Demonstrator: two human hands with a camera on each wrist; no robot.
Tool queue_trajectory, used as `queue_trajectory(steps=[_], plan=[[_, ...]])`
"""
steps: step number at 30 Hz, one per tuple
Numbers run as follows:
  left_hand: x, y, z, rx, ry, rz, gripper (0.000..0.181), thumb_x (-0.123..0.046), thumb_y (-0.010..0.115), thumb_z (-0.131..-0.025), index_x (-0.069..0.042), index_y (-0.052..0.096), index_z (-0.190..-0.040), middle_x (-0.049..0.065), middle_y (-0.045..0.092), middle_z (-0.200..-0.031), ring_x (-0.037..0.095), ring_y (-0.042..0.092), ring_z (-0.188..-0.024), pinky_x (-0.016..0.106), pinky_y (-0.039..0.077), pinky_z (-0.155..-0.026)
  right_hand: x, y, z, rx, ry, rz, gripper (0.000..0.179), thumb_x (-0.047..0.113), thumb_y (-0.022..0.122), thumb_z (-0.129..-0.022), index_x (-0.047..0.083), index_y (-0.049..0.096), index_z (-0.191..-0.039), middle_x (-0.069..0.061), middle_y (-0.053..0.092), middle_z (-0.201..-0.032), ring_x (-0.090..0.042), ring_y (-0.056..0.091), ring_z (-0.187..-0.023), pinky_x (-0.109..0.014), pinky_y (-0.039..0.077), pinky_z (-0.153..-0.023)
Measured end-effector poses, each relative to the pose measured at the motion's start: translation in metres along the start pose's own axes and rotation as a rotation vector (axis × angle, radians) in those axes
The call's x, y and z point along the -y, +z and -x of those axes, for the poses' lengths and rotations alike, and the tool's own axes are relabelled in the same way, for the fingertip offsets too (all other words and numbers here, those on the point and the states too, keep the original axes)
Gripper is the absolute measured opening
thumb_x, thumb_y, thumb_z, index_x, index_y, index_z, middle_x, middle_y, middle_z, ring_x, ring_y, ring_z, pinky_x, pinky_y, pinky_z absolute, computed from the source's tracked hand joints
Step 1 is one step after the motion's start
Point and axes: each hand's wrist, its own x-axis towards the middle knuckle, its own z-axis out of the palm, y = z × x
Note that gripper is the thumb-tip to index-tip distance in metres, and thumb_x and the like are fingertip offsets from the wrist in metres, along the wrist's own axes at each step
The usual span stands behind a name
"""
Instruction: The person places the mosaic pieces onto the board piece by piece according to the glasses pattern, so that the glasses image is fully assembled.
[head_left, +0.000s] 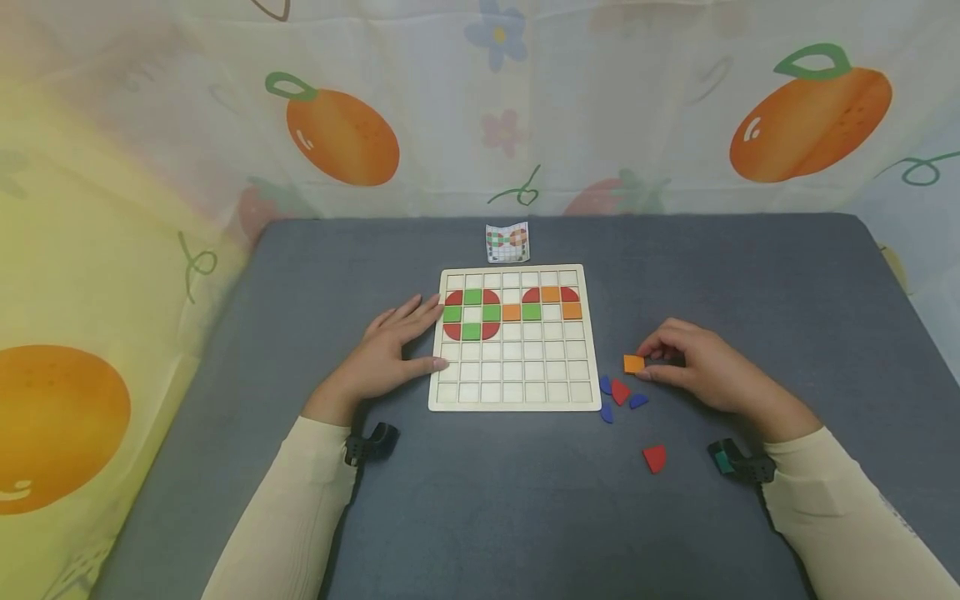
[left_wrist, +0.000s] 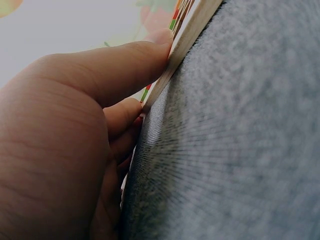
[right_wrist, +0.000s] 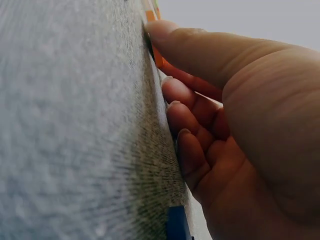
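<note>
A wooden grid board (head_left: 512, 408) lies on the dark table with red, green and orange pieces set in its upper rows. My left hand (head_left: 386, 354) rests at its left side, fingertips and thumb touching the edge; in the left wrist view the thumb (left_wrist: 125, 70) lies against the board's side. Right of the board, my right hand (head_left: 701, 362) pinches an orange square tile (head_left: 633, 364) between thumb and forefinger, low at the table. The other fingers (right_wrist: 182, 117) of that hand are curled in the right wrist view.
Beside the board's lower right corner lie a red piece (head_left: 620, 392) and several blue pieces (head_left: 638, 401). Another red piece (head_left: 655, 458) is nearer the front. A small printed pattern card (head_left: 507, 255) sits behind the board. A fruit-print cloth (head_left: 442, 100) hangs at the back.
</note>
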Motion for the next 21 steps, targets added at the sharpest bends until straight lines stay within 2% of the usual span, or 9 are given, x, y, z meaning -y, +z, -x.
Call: queue_trajectory(steps=[11,16,21], plan=[[-0.002,-0.001,0.000,0.008,0.004,-0.003,0.092,-0.050,0.078,-0.100,-0.020,0.032,-0.173,-0.009,0.023,-0.178,0.018,0.007,-0.165,0.053,0.002,-0.128,0.005,-0.001,-0.004,-0.066,0.037,-0.018,0.016,0.007,0.085,-0.097,0.012,0.077,-0.110,0.005,0.064,-0.101,-0.010,0.059,-0.082,-0.028,0.050,-0.071],[-0.002,-0.001,0.001,0.007,-0.008,-0.003,0.092,-0.049,0.078,-0.100,-0.020,0.031,-0.174,-0.010,0.022,-0.178,0.018,0.006,-0.165,0.054,0.001,-0.128,0.016,0.001,-0.015,-0.044,0.056,-0.024,0.013,0.014,0.083,-0.100,0.014,0.077,-0.112,0.005,0.064,-0.104,-0.011,0.059,-0.086,-0.030,0.051,-0.075],[-0.001,0.000,0.000,0.006,-0.009,-0.014,0.092,-0.049,0.079,-0.100,-0.021,0.031,-0.174,-0.011,0.022,-0.178,0.018,0.006,-0.165,0.054,0.002,-0.128,0.027,0.008,-0.031,-0.018,0.061,-0.030,0.014,0.015,0.083,-0.101,0.012,0.077,-0.113,0.003,0.065,-0.106,-0.014,0.059,-0.090,-0.038,0.052,-0.079]])
